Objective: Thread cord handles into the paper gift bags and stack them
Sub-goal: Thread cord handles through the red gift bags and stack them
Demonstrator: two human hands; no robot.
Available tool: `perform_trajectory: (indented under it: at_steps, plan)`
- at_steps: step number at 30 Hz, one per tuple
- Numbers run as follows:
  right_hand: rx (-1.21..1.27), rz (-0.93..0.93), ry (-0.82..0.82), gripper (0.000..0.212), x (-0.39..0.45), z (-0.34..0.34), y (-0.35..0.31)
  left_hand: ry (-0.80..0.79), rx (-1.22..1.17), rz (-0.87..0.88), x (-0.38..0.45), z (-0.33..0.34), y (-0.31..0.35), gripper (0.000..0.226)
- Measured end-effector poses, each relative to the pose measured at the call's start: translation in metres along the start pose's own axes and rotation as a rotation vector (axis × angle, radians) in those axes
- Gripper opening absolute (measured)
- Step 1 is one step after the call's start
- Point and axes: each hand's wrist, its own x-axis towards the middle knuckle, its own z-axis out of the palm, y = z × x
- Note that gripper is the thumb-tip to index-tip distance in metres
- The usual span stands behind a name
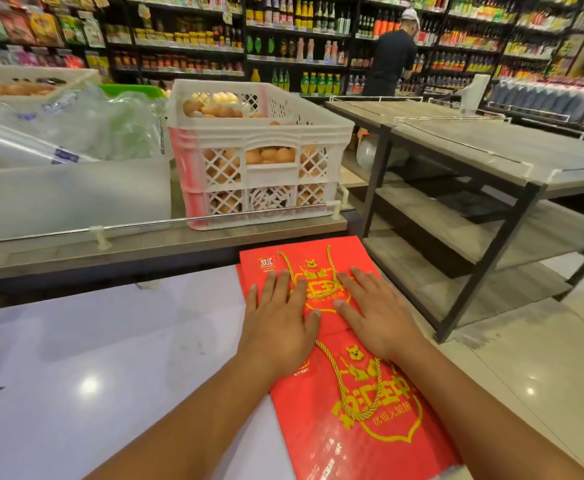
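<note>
Two flat red paper gift bags with gold print lie on a white counter [110, 358]. The far bag [318, 252] lies against the shelf edge, with a gold cord handle [292, 271] looping over its face. The near bag [363, 431] overlaps the far one's lower end and carries its own gold cord handle [370, 393]. My left hand [280, 317] lies flat on the far bag, fingers straight and spread. My right hand [373, 310] presses flat beside it on the same bag. Neither hand holds anything.
A white plastic crate of eggs [259, 147] stands on the shelf just beyond the bags, behind a metal rail [145, 225]. Clear plastic bags [76, 126] pile up at left. A dark-framed rack of grey shelves [491, 174] stands at right. A person [392, 53] faces the far bottle shelves.
</note>
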Motion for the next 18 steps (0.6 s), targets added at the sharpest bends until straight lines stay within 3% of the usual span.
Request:
perform_trajectory:
  at_steps: [18]
  plan:
    - [0.008,0.014,-0.022,0.072,-0.0090,-0.0079,-0.0080,0.016,-0.058,-0.028,-0.0047,-0.0015,0.0014,0.070]
